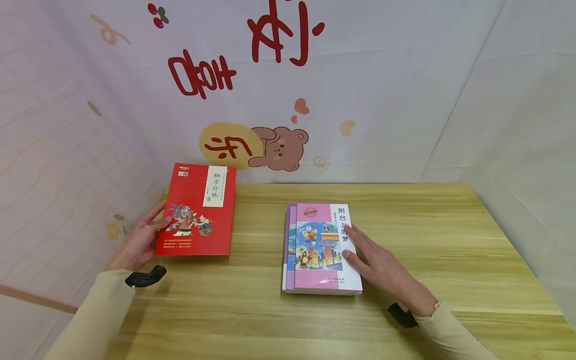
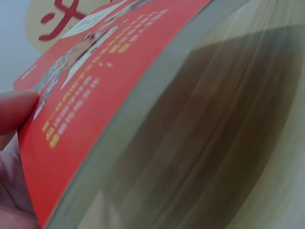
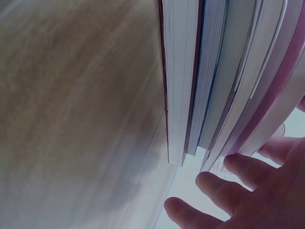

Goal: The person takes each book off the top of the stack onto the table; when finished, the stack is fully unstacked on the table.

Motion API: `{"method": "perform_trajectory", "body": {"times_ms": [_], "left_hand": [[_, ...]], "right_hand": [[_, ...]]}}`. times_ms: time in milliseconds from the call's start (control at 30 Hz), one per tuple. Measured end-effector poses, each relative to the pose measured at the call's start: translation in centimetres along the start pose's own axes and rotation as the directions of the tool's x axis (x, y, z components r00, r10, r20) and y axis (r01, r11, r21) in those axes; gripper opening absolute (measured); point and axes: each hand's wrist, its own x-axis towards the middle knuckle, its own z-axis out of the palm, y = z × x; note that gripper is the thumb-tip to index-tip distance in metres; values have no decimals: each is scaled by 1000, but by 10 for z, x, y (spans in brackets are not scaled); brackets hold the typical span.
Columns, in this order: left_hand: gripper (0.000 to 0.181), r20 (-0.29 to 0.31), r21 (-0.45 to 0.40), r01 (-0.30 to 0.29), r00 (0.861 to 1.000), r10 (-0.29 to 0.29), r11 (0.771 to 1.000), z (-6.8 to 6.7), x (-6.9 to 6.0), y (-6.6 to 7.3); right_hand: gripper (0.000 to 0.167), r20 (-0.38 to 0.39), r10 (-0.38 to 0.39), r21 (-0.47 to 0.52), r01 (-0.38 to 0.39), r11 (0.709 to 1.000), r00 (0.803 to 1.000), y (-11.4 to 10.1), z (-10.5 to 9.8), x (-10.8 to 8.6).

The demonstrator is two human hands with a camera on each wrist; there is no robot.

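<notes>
A red book (image 1: 200, 220) with a white title panel is held by its left edge in my left hand (image 1: 139, 242), thumb on the cover. In the left wrist view, the book (image 2: 109, 81) is tilted, with its page edge over the wooden surface and a shadow beneath. My right hand (image 1: 382, 265) lies at the right side of a stack of several books, fingers extended and touching its edge. On top is a pink book (image 1: 315, 280) with a balloon-and-city picture. The right wrist view shows the stacked page edges (image 3: 181, 81) beside the spread fingers (image 3: 214, 188).
A wooden table (image 1: 252, 320) extends under both hands. Behind it hangs a white cloth backdrop (image 1: 382, 100) printed with red characters, hearts and a brown bear (image 1: 283, 150). Pale cloth walls stand at left and right. Each wrist wears a black strap device (image 1: 146, 276).
</notes>
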Motion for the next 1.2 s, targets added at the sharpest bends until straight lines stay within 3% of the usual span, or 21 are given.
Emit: {"method": "perform_trajectory", "body": {"times_ms": [533, 600, 667, 700, 733, 767, 800, 833, 900, 933, 967, 1000, 1067, 1133, 1200], "left_hand": [[74, -28, 46, 84, 996, -83, 995, -28, 10, -9], [74, -41, 83, 94, 995, -91, 992, -33, 12, -10], [73, -68, 203, 83, 995, -70, 976, -37, 13, -10], [73, -70, 288, 68, 996, -50, 955, -38, 14, -9], [73, -74, 387, 50, 997, -24, 921, -39, 13, -7], [72, -79, 494, 31, 997, 9, 869, -39, 13, -6], [71, -84, 604, 8, 995, 54, 797, -37, 12, -4], [70, -84, 705, -17, 991, 108, 709, -35, 11, -2], [66, -73, 825, -60, 975, 211, 561, -26, 10, 0], [64, -71, 865, -73, 962, 264, 496, -21, 10, 0], [62, -68, 892, -84, 947, 314, 445, -15, 10, 0], [60, -55, 910, -101, 932, 359, 403, -8, 10, -2], [58, 6, 927, -156, 915, 402, 341, 5, 10, -6], [60, 78, 942, -200, 912, 403, 270, 17, 9, -14], [67, 141, 952, -222, 928, 345, 209, 30, 8, -23]], "right_hand": [[74, 7, 7, -1, -7, 1000, 1000, -2, 4, -2], [74, 7, 5, -5, -5, 1000, 1000, -2, 4, -2], [74, 9, 4, -6, -4, 1000, 1000, -2, 5, -2], [74, 10, 4, -4, -4, 1000, 1000, -2, 5, -1], [74, 11, 3, -2, -3, 1000, 1000, -2, 5, -1], [74, 12, 3, -1, -3, 1000, 1000, -2, 5, -1], [74, 13, 4, 3, -4, 1000, 1000, -2, 5, -1], [74, 13, 4, 5, -4, 1000, 1000, -2, 4, -2], [74, 11, 4, 10, -4, 1000, 1000, -1, 3, -2], [74, 9, 4, 11, -4, 1000, 1000, -1, 3, -2], [73, 8, 3, 9, -3, 1000, 1000, -1, 2, -2], [73, 7, 2, 9, -2, 1000, 1000, -1, 2, -2], [73, 7, 2, 8, -2, 1000, 1000, -1, 1, -2], [73, 8, 1, 4, -1, 1000, 1000, -1, 1, -1], [74, 10, 1, 3, -1, 1000, 1000, -1, 1, -2]]}}
